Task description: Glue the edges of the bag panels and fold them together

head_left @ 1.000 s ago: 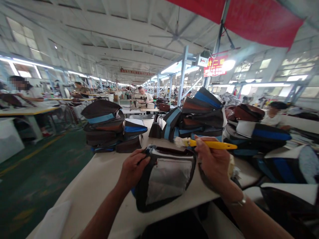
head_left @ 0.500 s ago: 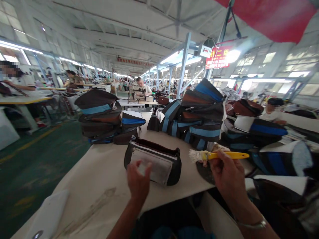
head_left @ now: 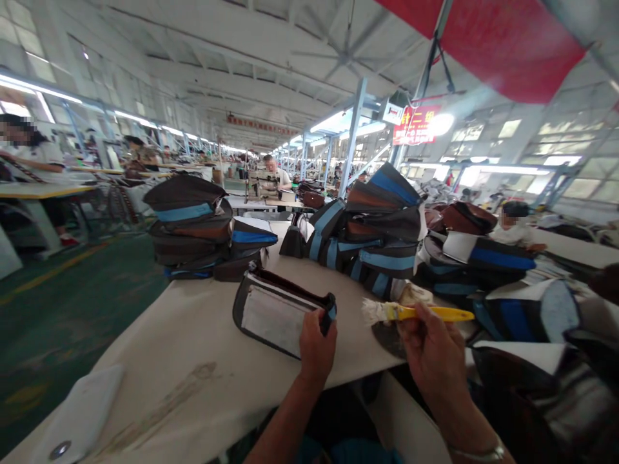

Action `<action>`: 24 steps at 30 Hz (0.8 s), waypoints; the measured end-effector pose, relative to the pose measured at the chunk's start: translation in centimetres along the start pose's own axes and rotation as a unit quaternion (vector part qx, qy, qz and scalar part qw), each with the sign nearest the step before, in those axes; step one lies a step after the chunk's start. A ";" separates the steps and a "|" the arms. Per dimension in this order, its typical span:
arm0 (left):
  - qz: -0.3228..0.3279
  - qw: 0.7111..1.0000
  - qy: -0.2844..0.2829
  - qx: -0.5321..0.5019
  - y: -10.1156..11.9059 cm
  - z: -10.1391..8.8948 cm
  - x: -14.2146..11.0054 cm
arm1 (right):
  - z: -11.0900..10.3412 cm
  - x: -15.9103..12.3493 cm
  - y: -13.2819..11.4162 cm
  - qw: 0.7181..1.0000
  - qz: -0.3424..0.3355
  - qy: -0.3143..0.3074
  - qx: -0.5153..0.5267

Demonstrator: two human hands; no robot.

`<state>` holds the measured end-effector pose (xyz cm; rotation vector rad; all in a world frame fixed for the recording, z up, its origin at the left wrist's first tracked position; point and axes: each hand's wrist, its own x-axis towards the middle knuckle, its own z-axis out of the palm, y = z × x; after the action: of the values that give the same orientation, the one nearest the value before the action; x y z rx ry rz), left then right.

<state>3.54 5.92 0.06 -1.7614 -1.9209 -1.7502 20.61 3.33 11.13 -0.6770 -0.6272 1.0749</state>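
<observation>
A dark bag panel (head_left: 271,309) with a grey-white lining lies tilted on the pale worktable (head_left: 193,348) in front of me. My left hand (head_left: 316,348) grips its right end, fingers closed round the edge near a blue tab. My right hand (head_left: 432,354) is closed on a yellow-handled brush (head_left: 420,313) with pale bristles pointing left, held level just right of the panel. Under the brush lies a dark round piece (head_left: 387,338) on the table edge.
Stacks of brown, black and blue bags stand behind the panel at left (head_left: 193,225), centre (head_left: 382,232) and right (head_left: 483,264). A white flat piece (head_left: 77,419) lies at the near left. Other people sit at tables on the left (head_left: 29,151), far back (head_left: 271,171) and right (head_left: 515,222).
My left hand let go of the panel, which dropped onto the table, then moved right and took hold of its right end. My right hand with the brush lowered slightly.
</observation>
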 end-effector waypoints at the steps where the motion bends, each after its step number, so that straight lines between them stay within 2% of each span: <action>1: 0.003 1.000 -0.008 -0.012 -0.1 -1.3 -0.5 | -0.2 0.1 -0.3 1.000 -0.007 -0.001 -0.009; 5: 0.019 0.998 -0.045 -0.044 -0.2 -7.8 -1.4 | 0.3 0.0 -0.8 0.996 -0.022 -0.046 -0.072; 8: -0.013 0.995 -0.076 -0.067 -0.3 -12.0 -0.9 | 1.7 -0.6 -0.8 0.979 -0.067 -0.139 -0.136; 10: -0.053 0.989 -0.104 -0.087 -0.4 -13.5 -0.5 | 3.0 -1.2 -0.3 0.953 -0.104 -0.216 -0.185; 15: -0.106 0.976 -0.139 -0.129 -0.6 -14.4 -0.3 | 7.1 -2.9 2.6 0.863 -0.149 -0.398 -0.275; 19: -0.144 0.966 -0.148 -0.152 -0.8 -14.7 -0.4 | 9.3 -2.4 4.9 0.765 -0.182 -0.517 -0.339; 21: -0.161 0.963 -0.149 -0.157 -1.1 -15.0 -0.3 | 9.7 -1.5 5.1 0.726 -0.215 -0.526 -0.388; 22: -0.164 0.962 -0.150 -0.158 -1.3 -15.2 -0.3 | 9.7 -1.0 5.0 0.718 -0.234 -0.516 -0.404; 24: -0.166 0.961 -0.155 -0.155 -1.5 -15.3 -0.3 | 9.7 -0.5 4.6 0.729 -0.256 -0.487 -0.408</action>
<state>-6.98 -4.38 4.63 -2.0145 -2.2884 -2.0885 10.63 6.14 13.78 -0.5597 -2.1644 0.5015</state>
